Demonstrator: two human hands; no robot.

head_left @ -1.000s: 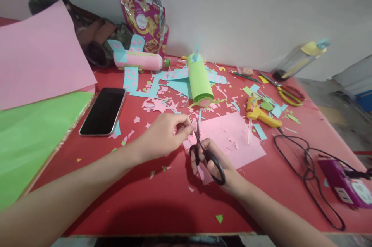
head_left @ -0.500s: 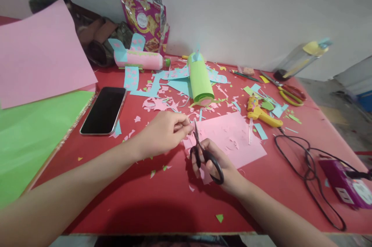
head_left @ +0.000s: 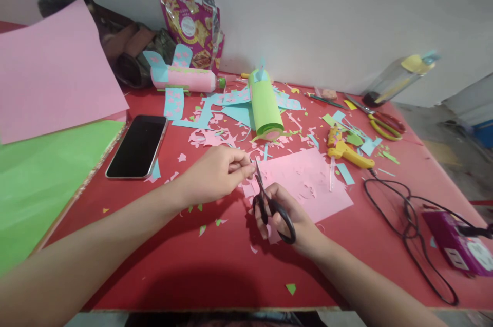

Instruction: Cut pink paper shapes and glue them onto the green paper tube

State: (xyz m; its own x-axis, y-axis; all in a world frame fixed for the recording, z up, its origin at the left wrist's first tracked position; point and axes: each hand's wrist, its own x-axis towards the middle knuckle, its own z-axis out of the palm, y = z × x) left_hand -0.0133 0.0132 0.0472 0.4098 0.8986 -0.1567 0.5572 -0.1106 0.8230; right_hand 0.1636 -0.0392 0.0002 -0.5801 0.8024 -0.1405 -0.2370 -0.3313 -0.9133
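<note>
My right hand (head_left: 287, 219) grips black-handled scissors (head_left: 283, 222), thumb and fingers in the loops. The blades point away from me and meet the fingertips of my left hand (head_left: 219, 173). That hand is closed in a pinch on a tiny piece of pink paper, mostly hidden by the fingers. Under the scissors lies a pink paper sheet (head_left: 327, 196) with small pink scraps on it. Just beyond stands a green paper-wrapped tube (head_left: 266, 103) with light blue wings, lying on its side. A pink paper-wrapped bottle (head_left: 190, 79) with blue fins lies farther left.
On the left are a phone (head_left: 137, 146), a pink sheet (head_left: 57, 75) and green paper (head_left: 50, 178). A yellow glue gun (head_left: 350, 155) trails its cord to a purple power box (head_left: 458, 242). Pliers-like yellow-red handled scissors (head_left: 385, 127) and a snack bag (head_left: 190, 21) lie behind.
The scissors and my right hand have shifted very slightly, with the blade tips a little farther left. My left hand keeps its pinch almost in place.
</note>
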